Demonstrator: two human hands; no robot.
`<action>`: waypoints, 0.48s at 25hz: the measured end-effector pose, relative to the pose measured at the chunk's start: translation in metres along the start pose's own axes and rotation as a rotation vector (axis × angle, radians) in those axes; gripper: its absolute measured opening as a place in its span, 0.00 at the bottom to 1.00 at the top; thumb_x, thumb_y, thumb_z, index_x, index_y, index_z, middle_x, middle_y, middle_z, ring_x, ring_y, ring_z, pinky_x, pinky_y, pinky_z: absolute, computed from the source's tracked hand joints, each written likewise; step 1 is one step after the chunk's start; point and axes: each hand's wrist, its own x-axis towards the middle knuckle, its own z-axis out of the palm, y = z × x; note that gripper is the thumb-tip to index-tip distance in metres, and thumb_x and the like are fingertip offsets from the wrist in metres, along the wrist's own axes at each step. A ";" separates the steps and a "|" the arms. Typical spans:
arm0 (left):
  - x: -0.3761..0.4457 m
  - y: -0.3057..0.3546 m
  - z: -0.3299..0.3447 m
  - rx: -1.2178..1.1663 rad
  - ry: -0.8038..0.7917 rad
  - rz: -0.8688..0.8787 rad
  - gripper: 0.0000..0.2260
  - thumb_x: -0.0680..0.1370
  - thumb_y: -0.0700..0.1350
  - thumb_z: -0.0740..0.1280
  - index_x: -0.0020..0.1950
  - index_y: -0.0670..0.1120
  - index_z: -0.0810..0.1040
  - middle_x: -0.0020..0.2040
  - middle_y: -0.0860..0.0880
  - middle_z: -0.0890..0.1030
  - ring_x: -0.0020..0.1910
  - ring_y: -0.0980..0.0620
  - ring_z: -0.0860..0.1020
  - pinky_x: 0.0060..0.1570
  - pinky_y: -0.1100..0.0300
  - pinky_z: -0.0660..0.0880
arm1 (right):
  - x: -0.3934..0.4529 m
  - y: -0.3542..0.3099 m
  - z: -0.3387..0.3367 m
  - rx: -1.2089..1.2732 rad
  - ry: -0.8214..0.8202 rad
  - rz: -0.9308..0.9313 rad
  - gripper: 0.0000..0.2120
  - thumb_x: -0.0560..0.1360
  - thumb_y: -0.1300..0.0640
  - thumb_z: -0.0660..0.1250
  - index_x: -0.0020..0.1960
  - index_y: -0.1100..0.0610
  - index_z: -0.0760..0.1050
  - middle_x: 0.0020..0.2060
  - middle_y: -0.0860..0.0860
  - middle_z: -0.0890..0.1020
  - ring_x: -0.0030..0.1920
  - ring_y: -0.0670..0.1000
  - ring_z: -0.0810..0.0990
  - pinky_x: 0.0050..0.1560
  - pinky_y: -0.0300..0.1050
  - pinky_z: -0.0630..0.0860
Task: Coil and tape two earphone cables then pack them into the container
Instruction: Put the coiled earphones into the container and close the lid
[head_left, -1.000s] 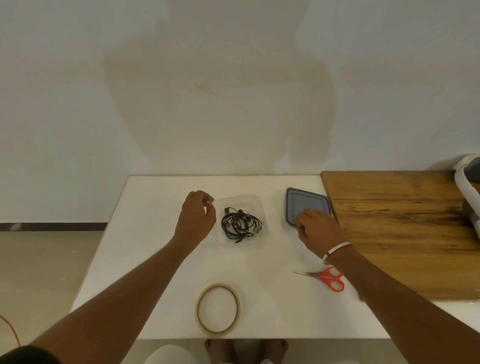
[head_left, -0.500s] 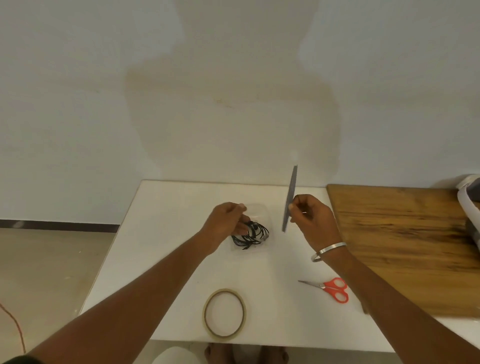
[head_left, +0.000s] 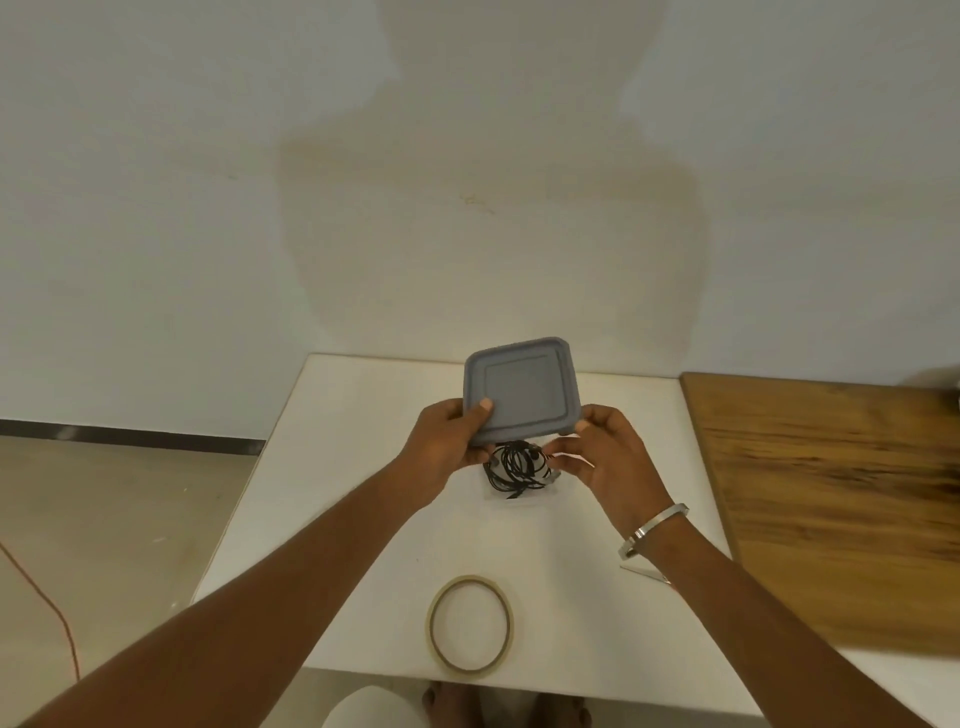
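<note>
A grey square lid (head_left: 522, 394) is held flat in the air above the clear container (head_left: 519, 498). My left hand (head_left: 447, 441) grips its near left corner, thumb on top. My right hand (head_left: 605, 457) pinches its near right corner. Below the lid, the coiled black earphone cables (head_left: 517, 467) lie inside the container on the white table (head_left: 353, 467). The container's far part is hidden behind the lid and my hands.
A roll of clear tape (head_left: 470, 626) lies near the table's front edge. The scissors' blade tip (head_left: 641, 571) shows under my right forearm. A wooden board (head_left: 831, 493) covers the right side. The floor lies to the left.
The lid, held edge-on by my right hand before, has turned flat over the container. My left hand has left the container and taken the lid's left corner.
</note>
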 end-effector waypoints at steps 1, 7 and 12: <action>0.001 -0.003 -0.004 0.051 0.011 0.027 0.18 0.79 0.48 0.67 0.62 0.36 0.76 0.42 0.45 0.79 0.33 0.53 0.78 0.34 0.64 0.79 | 0.004 0.001 -0.001 -0.027 0.060 0.042 0.06 0.78 0.60 0.61 0.54 0.60 0.70 0.44 0.58 0.80 0.38 0.56 0.81 0.40 0.47 0.81; -0.001 -0.029 -0.017 0.698 0.057 0.184 0.17 0.79 0.56 0.63 0.51 0.43 0.80 0.42 0.47 0.82 0.36 0.53 0.78 0.36 0.63 0.74 | 0.031 0.015 -0.010 -0.779 0.273 0.094 0.11 0.76 0.55 0.65 0.55 0.61 0.75 0.37 0.54 0.80 0.26 0.51 0.79 0.29 0.37 0.75; 0.006 -0.047 -0.047 0.617 0.213 -0.014 0.16 0.81 0.52 0.59 0.50 0.40 0.79 0.43 0.43 0.82 0.38 0.48 0.78 0.45 0.52 0.79 | 0.043 0.028 -0.012 -0.929 0.300 0.058 0.10 0.77 0.57 0.63 0.55 0.62 0.76 0.41 0.56 0.81 0.24 0.49 0.77 0.20 0.29 0.69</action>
